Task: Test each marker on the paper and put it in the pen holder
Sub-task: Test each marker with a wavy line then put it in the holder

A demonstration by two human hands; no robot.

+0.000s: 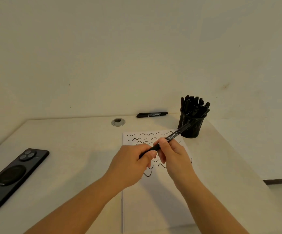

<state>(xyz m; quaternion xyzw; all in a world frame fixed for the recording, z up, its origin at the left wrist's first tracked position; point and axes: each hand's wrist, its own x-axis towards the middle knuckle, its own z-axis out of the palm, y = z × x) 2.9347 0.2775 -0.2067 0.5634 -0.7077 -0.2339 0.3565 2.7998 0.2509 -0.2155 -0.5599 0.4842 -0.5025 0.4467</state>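
Gripping one black twin-tip marker [170, 137] together, left hand [131, 163] pinches its hidden near end, right hand [174, 155] the barrel, over squiggle-covered white paper [155, 200]; the far tip blurs into the black mesh pen holder [193, 125].

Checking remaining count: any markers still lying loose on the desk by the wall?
Yes, two black markers lie side by side on the desk near the wall, left of the mesh pen holder.

Both forearms are extended forward. The left hand [133, 163] and right hand [174, 155] are brought together, fingers curled in a pinching grip.
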